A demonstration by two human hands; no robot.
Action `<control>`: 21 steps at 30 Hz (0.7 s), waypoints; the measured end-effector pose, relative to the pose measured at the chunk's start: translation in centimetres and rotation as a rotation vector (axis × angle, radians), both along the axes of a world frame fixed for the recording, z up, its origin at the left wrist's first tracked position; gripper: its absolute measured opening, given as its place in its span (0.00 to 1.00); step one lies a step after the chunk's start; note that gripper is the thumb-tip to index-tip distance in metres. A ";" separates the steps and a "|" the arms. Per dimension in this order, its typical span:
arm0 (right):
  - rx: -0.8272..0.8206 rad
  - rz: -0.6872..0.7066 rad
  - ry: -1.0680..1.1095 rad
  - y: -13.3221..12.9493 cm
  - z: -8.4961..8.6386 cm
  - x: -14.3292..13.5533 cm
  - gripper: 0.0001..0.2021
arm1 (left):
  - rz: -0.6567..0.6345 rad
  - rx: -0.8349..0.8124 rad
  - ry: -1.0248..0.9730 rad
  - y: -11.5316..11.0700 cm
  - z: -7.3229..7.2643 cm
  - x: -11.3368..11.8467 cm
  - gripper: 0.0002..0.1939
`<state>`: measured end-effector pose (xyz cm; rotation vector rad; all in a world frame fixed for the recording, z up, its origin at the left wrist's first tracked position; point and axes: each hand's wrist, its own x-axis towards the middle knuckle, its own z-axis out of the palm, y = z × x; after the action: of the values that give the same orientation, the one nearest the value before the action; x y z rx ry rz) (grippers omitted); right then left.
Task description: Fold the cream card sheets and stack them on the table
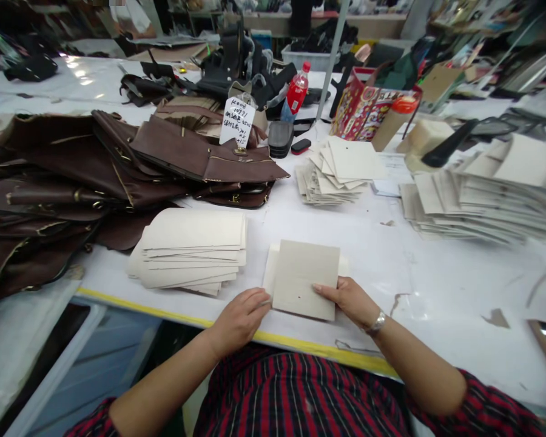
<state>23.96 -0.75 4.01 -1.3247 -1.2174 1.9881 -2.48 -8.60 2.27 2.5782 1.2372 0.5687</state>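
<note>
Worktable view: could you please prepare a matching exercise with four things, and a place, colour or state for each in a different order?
1. Front grey card
2. Leather bags
3. Bottle
4. Paper tag

A. White, with handwriting
B. Heaped at the left
C. Held in the right hand
D. Standing upright, red cap

Pairs: 1-C, 2-B, 3-D, 4-A

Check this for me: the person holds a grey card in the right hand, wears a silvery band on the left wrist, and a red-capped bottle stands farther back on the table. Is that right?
Not quite: the head view shows the silvery band on the right wrist. The right hand does hold the grey card, and the red-capped bottle stands farther back.
</note>
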 end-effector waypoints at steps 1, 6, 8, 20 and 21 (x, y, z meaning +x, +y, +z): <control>-0.002 -0.004 -0.004 0.1 -0.4 0.0 0.17 | 0.007 0.033 0.017 -0.1 0.0 -0.2 0.16; -0.011 -0.017 -0.021 0.2 -1.0 -0.2 0.18 | -0.004 0.074 0.042 -0.6 -0.3 -0.9 0.17; -0.014 -0.023 -0.029 0.1 -0.8 -0.4 0.18 | -0.017 0.084 0.028 -0.5 -0.3 -1.0 0.17; 0.041 -0.007 -0.126 0.0 -0.3 -1.2 0.19 | -0.035 0.080 0.035 -0.5 -0.2 -1.4 0.16; 0.045 -0.003 -0.133 0.0 -0.3 -1.2 0.19 | -0.037 0.082 0.037 -0.5 -0.3 -1.4 0.16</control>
<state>22.72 -0.75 3.68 -1.4548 -1.3110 1.8844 -3.91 -9.13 2.02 2.6847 1.1989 0.5782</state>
